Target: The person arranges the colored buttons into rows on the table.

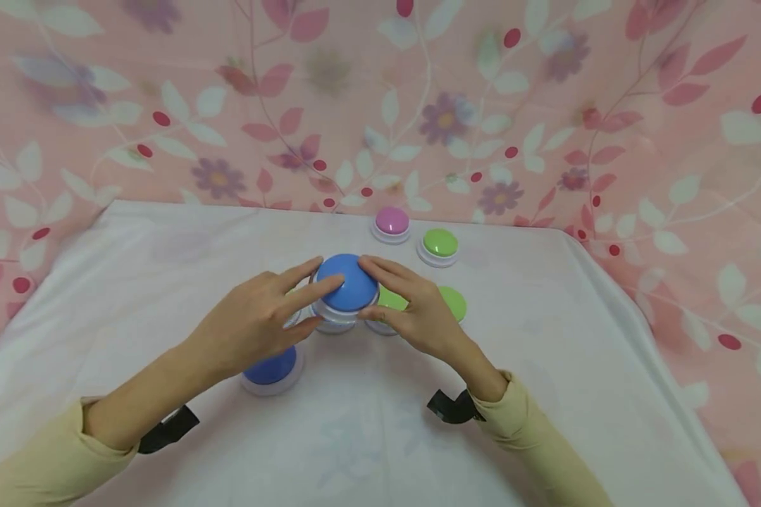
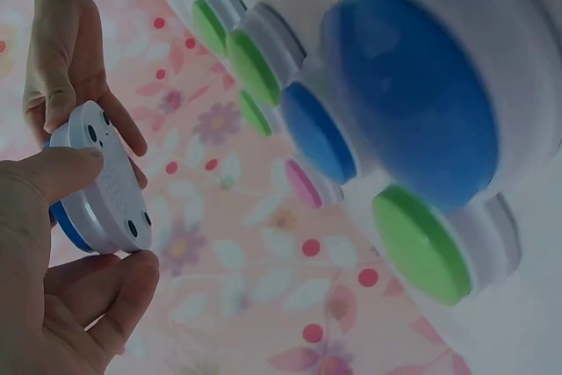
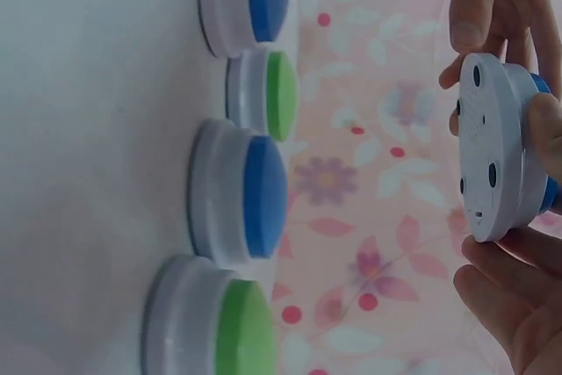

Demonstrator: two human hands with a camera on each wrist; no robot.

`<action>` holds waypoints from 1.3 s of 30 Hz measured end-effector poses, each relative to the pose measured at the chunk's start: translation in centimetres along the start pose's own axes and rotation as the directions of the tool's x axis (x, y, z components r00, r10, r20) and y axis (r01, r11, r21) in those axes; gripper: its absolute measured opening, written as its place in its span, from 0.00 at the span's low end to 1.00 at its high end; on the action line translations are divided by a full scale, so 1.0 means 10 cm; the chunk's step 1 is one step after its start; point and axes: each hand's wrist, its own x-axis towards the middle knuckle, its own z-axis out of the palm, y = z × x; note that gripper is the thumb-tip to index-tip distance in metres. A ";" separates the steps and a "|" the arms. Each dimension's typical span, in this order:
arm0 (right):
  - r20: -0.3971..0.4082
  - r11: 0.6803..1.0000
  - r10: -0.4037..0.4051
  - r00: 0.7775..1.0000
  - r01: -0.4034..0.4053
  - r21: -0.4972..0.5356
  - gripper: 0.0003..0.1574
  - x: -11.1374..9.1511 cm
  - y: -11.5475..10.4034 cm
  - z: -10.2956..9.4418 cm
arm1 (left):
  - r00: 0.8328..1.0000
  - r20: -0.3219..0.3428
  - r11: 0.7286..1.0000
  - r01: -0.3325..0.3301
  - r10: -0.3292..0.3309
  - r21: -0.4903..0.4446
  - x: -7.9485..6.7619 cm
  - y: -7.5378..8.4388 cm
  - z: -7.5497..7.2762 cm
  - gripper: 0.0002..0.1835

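a person's left hand (image 1: 254,320) and right hand (image 1: 425,313) are gripping a blue button (image 1: 350,285) between them, fingers and thumbs pinching its edges, holding it clear of the white cloth (image 1: 380,451). one left finger is reaching over the dome, so careless squeezing could be setting off a press. a green button (image 1: 392,301) is showing beneath the right fingers and a darker blue button (image 1: 271,370) below the left; should either pinch be loosening, the held button could be slipping onto them.
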 end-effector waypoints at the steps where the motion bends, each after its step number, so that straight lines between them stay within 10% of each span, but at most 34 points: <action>1: 0.015 1.000 0.009 1.000 -0.009 0.000 0.45 -0.04 0.00 0.02 | 1.000 -0.009 1.000 -0.010 0.010 0.002 -0.04 0.02 0.03 0.42; 25: 0.195 0.994 0.105 0.975 -0.102 -0.027 0.44 -0.30 0.11 0.23 | 0.999 0.042 0.999 0.025 -0.027 0.038 -0.43 0.19 0.42 0.37; 39: 0.346 0.960 0.279 0.896 -0.255 -0.114 0.42 -0.28 0.08 0.22 | 0.993 0.116 1.000 0.027 -0.026 -0.014 -0.47 0.23 0.51 0.35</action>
